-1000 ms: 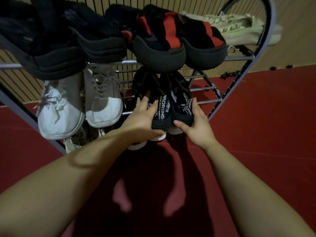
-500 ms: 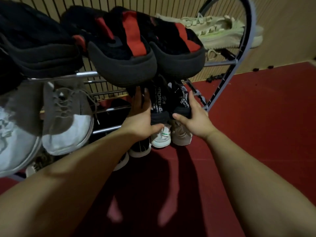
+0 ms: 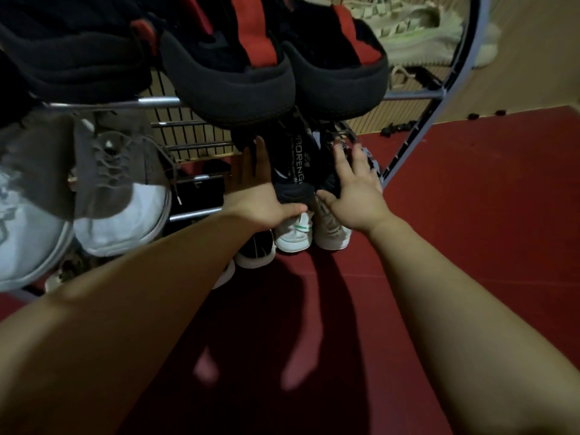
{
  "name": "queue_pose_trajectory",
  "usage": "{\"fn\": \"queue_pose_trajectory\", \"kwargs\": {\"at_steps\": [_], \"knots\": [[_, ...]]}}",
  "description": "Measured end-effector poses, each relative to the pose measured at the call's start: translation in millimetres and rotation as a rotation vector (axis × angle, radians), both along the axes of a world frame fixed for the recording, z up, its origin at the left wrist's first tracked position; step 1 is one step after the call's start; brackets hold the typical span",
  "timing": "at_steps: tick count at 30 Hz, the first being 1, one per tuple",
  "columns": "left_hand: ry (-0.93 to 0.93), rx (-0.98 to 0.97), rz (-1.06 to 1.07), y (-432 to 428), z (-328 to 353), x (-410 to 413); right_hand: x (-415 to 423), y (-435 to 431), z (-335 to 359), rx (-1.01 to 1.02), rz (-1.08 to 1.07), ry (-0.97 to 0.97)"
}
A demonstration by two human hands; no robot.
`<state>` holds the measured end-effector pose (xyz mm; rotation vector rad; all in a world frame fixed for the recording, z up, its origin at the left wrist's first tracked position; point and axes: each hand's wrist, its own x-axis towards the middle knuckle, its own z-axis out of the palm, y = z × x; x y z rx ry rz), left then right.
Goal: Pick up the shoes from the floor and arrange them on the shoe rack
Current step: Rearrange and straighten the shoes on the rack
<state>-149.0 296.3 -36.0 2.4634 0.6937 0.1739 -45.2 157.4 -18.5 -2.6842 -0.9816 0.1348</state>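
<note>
Seating the black pair (image 3: pixel 293 171) on the middle shelf of the shoe rack (image 3: pixel 439 105) looks to be the step in hand. The two shoes lie side by side, toes pointing far and heels near, tucked under the black-and-red shoes (image 3: pixel 235 73) on the shelf above.

The left hand (image 3: pixel 266 199) lies flat along the left side of the pair, fingers straight, with the thumb stretched across the near heel. The right hand (image 3: pixel 354 193) is spread wide over the right shoe, its thumb reaching toward the same heel. Neither hand curls round a shoe, so this reads as pressing and steadying, not gripping.

To do it well, push evenly from both heels so the pair goes in straight and the soles settle across the rails. The far rail is hidden by the shoes above, so whether the toes rest on it cannot be told. Keep the knuckles low to avoid knocking the overhanging black-and-red toes. Keep the left shoe apart from the grey-and-white sneaker (image 3: pixel 119 183) further left.

The heels hang just above the white shoes (image 3: pixel 295 233) on the red floor (image 3: pixel 470 215). They may slide off the near rail (image 3: pixel 194 213) if let go too soon, so ease the hands away slowly.
</note>
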Motion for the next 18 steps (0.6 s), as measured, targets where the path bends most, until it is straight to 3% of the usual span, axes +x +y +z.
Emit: {"fn": "queue_pose_trajectory", "kwargs": {"at_steps": [5, 9, 13, 15, 18], "knots": [[0.157, 0.174, -0.044, 3, 20, -39, -41, -4, -9, 0.142, -0.113, -0.038], [0.205, 0.370, 0.036, 25, 41, -95, -83, 2, -12, 0.188, -0.096, -0.082], [0.452, 0.344, 0.124, 54, 57, -161, -133, 29, -5, 0.375, 0.030, -0.024], [0.577, 0.402, 0.130, 67, 56, -189, -160, 53, -3, 0.413, 0.061, 0.255], [0.619, 0.374, 0.107, 80, 45, -217, -198, 91, -6, 0.456, -0.113, 0.950]]}}
